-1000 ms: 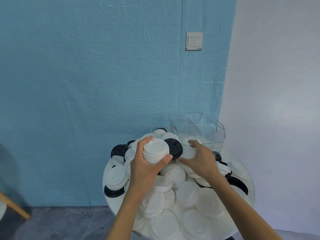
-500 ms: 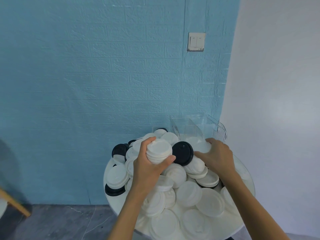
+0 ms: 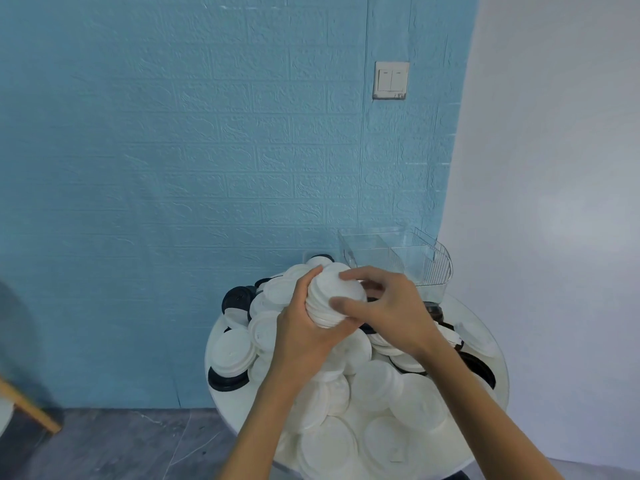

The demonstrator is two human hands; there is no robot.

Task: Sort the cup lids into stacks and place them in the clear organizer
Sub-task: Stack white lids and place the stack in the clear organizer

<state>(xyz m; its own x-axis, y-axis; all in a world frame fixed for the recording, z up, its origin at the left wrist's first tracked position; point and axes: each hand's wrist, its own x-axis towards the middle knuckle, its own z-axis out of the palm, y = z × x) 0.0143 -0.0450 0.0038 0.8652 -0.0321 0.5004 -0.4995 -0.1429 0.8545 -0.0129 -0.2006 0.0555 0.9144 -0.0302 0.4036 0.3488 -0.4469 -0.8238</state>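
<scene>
White lids are lying heaped across the round table, thickest along its near edge, with black lids showing at the left and right edges. Above the middle of the heap, both hands are meeting on a white stack: the left hand is gripping it from the left, fingers curled round, while the right hand is pinching its top lid between thumb and fingers. At the far right edge the clear organizer is standing against the blue wall.

Blue brick-textured wall (white light switch), grey floor.
</scene>
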